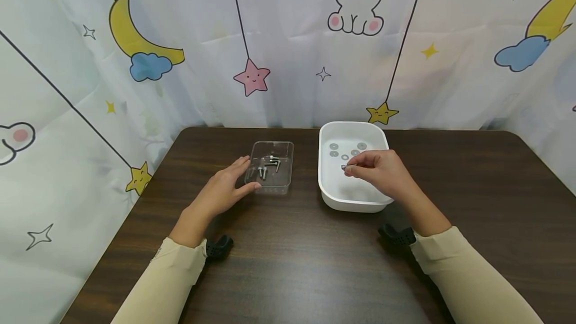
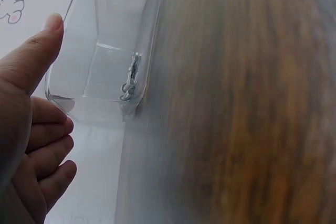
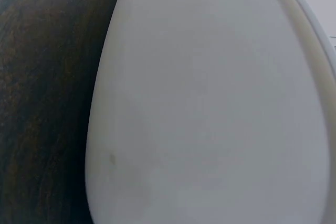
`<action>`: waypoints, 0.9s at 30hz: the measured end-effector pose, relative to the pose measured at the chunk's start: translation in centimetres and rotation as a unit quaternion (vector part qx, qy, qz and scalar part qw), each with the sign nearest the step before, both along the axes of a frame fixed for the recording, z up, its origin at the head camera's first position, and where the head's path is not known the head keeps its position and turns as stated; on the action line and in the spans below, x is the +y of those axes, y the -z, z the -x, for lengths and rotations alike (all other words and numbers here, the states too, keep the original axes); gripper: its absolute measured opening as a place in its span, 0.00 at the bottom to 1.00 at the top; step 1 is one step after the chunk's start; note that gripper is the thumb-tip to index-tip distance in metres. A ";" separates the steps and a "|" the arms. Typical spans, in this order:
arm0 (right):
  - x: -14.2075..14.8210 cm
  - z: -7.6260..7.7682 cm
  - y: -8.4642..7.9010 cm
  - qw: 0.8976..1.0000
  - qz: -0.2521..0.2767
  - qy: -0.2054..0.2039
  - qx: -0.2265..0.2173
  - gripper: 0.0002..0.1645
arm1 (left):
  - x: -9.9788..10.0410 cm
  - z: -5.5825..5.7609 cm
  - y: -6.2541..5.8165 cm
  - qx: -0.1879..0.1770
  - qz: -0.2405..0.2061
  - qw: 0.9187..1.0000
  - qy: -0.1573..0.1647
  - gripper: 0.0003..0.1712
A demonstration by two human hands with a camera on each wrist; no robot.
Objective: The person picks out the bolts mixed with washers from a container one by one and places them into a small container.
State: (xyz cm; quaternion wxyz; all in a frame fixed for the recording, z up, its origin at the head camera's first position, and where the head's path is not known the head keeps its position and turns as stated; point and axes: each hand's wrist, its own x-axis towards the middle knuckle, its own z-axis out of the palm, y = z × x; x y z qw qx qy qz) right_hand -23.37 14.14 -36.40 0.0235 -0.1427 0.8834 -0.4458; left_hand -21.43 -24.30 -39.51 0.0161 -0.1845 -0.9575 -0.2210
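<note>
My right hand [image 1: 377, 169] pinches a small silvery bolt [image 1: 345, 167] between thumb and fingers, over the white basin [image 1: 351, 204]. Several flat metal washers [image 1: 334, 154] lie on the basin's floor. At the left, my left hand [image 1: 223, 187] rests at the near left corner of a clear plastic box [image 1: 283, 184], fingers extended along its side and thumb by the front edge. Inside the box are several metal bolts [image 1: 264, 173] and an L-shaped metal piece [image 1: 277, 165]. The right wrist view shows only the basin's outer wall [image 3: 210, 103], with the hand hidden behind it.
Both containers stand on a dark wooden table [image 1: 288, 264], a short gap between them. Behind the table's far edge hangs a white curtain [image 1: 288, 24] with cartoon prints. A black wrist strap [image 1: 397, 235] shows at the right sleeve, another black strap [image 1: 219, 248] at the left.
</note>
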 end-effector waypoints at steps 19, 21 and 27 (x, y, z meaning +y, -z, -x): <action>-5.9 -1.2 -1.9 0.987 0.002 -0.050 0.152 0.07 | 0.2 0.0 0.0 -0.007 -0.001 1.000 -0.002 0.47; -6.9 -1.4 -2.0 0.985 0.001 -0.056 0.164 0.07 | 0.2 0.0 0.1 -0.007 -0.003 1.000 -0.002 0.46; -10.3 -1.8 -2.0 0.975 -0.018 -0.072 0.211 0.08 | 0.2 0.0 0.1 -0.010 -0.009 1.000 -0.004 0.46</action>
